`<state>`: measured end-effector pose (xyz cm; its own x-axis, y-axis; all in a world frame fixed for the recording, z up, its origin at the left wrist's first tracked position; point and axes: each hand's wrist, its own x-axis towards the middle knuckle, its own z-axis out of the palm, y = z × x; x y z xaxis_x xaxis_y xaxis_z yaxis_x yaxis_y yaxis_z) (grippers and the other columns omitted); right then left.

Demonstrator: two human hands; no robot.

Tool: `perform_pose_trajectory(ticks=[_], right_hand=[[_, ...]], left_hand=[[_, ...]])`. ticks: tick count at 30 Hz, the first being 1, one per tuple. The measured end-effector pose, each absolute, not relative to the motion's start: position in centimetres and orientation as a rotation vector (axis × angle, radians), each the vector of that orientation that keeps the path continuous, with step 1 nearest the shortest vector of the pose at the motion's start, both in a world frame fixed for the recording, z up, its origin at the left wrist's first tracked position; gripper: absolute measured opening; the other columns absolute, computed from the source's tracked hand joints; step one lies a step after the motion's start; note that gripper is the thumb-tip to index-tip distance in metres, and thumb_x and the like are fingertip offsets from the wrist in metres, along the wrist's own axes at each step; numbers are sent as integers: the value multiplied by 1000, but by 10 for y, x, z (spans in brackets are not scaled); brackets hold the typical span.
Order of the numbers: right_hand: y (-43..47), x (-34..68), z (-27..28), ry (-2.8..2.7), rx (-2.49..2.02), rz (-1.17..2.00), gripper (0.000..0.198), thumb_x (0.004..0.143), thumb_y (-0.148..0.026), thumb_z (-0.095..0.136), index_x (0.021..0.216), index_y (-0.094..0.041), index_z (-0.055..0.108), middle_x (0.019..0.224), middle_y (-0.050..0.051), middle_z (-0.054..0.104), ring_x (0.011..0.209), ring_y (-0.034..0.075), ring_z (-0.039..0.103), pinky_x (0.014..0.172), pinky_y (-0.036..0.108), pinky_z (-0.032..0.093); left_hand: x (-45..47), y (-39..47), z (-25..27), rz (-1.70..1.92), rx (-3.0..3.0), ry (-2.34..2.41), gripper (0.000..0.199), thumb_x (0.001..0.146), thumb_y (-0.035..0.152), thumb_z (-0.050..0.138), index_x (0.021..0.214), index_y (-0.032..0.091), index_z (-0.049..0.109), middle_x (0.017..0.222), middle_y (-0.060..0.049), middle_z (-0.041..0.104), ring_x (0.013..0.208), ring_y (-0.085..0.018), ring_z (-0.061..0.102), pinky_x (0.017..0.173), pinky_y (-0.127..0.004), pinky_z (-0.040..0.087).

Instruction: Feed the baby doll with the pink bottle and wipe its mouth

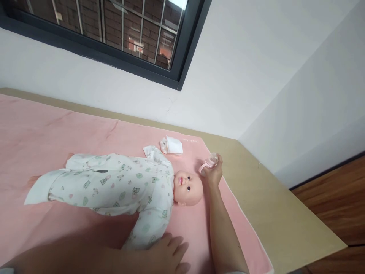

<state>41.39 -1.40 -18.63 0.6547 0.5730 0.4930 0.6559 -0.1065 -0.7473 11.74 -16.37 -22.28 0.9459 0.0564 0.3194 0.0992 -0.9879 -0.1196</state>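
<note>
A baby doll point(119, 184) in a white, print-patterned sleepsuit lies on its back, its head point(189, 188) toward the right. Beyond the head, my right hand point(213, 171) is closed around a small clear baby bottle point(211, 160) with a pink collar and handle. Part of the bottle is hidden by my fingers. My left hand point(168, 253) is at the near side, next to the doll's sleeve, with its fingers apart and nothing in it. Whether it touches the sleeve I cannot tell.
A pink mat point(94, 133) covers much of the pale wooden surface point(253, 198). A white tissue pack point(172, 145) lies past the doll's far arm. White walls point(216, 95) and a dark-framed window point(175, 78) stand behind. Brown wood panelling point(339, 194) is at the right.
</note>
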Motion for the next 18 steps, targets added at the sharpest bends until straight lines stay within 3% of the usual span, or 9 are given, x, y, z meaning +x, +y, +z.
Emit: perform_pose_trajectory(ticks=[18], right_hand=[[-17,413,-190,-979,-1789,-26,89,62,-44,71,143,-28,35,128,6,59,106,28,62,88,38,45]], left_hand=[[118,-164,-226,-484,-2965,-137,31,92,32,51,120,29,65,129,-10,61,110,-28,55,82,-41,35]])
